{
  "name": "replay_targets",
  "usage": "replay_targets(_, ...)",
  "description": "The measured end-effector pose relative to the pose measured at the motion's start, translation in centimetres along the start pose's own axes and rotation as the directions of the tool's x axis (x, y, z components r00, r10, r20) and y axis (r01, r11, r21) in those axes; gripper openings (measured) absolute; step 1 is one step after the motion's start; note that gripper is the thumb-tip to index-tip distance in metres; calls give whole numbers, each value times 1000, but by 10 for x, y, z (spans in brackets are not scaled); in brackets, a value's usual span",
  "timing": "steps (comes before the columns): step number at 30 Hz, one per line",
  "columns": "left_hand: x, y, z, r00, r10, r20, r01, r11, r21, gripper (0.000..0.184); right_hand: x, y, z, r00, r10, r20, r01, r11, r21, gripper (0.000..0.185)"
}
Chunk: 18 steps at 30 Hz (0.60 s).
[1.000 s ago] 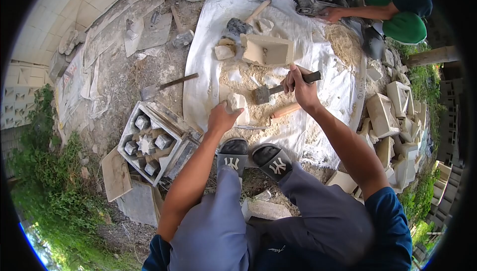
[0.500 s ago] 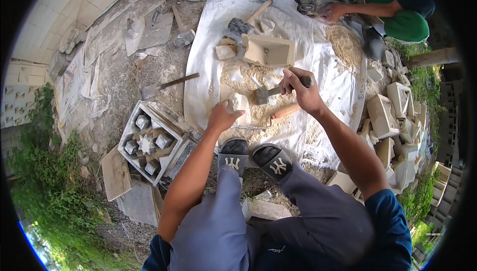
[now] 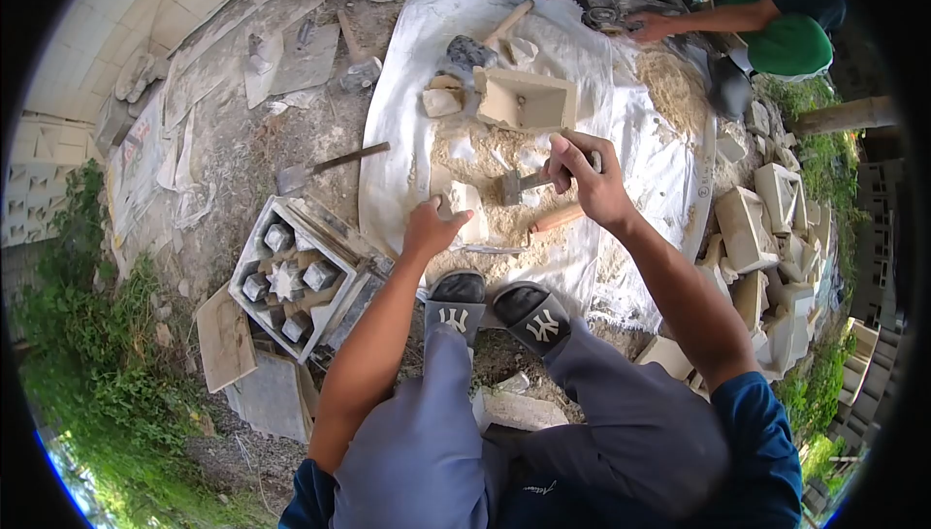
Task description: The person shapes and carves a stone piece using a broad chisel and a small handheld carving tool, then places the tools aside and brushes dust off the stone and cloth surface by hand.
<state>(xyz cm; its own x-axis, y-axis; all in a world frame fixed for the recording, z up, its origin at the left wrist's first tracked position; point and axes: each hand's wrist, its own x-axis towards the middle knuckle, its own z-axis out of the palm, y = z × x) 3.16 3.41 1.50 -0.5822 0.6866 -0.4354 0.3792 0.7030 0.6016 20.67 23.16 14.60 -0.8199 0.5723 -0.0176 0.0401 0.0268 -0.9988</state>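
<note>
My left hand [image 3: 433, 228] is closed around the left side of a pale, rough-edged block [image 3: 470, 211], which stands on the white sheet between crumbs. In my right hand [image 3: 589, 180] is a small hammer, its grey head [image 3: 509, 187] low over the crumbs just right of the block. My fingers wrap its handle, hiding part of it. Below the hammer lies a tool with an orange-brown wooden handle [image 3: 558, 217]. Beyond my hands sit a hollow cream block [image 3: 525, 100] and a broken chunk [image 3: 443, 99].
A dark-headed mallet [image 3: 469, 51] lies farther back. To the left are a mould with star and knob shapes [image 3: 285, 280] and a flat-bladed tool [image 3: 330, 165]. Cream blocks [image 3: 752, 228] are piled at right. A co-worker's hand [image 3: 652, 25] reaches in beside a sand heap [image 3: 669, 88].
My right hand has shifted slightly, the hammer still in it. The block and my left hand stay nearly in place. The co-worker's hand and green cap have moved a little.
</note>
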Motion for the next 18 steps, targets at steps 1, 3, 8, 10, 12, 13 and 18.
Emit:
replay_targets(1, 0, -1, 0, 1000, 5, -4, -5, 1000, -3, 89, 0, 0, -1, 1000, 4, -2, -4, 1000, 17, 46)
replay_targets(3, 0, -1, 1, 1000, 10, -8, -10, 1000, -6, 88, -1, 2, -1, 1000, 11, -8, -11, 1000, 12, 46)
replay_targets(8, 3, -5, 5, 999, 25, -26, -25, 1000, 4, 86, -1, 3, 1, 1000, 17, -22, -17, 1000, -3, 46)
replay_targets(10, 3, -5, 5, 999, 27, -28, -27, 1000, 2, 86, -1, 0, 3, 1000, 21, -23, -21, 1000, -14, 45)
replay_targets(12, 3, -5, 5, 999, 27, -29, -27, 1000, -1, 86, -2, -4, 3, 999, 28, -19, -28, 1000, 2, 46)
replay_targets(13, 3, -5, 5, 999, 26, -37, -27, 1000, -9, 85, -1, -7, 3, 999, 35, -13, -35, 999, 16, 47)
replay_targets(18, 1, -2, 4, 999, 25, -46, -25, 1000, -11, 84, -3, -22, 1, 999, 21, 48, -23, 999, 44, 50)
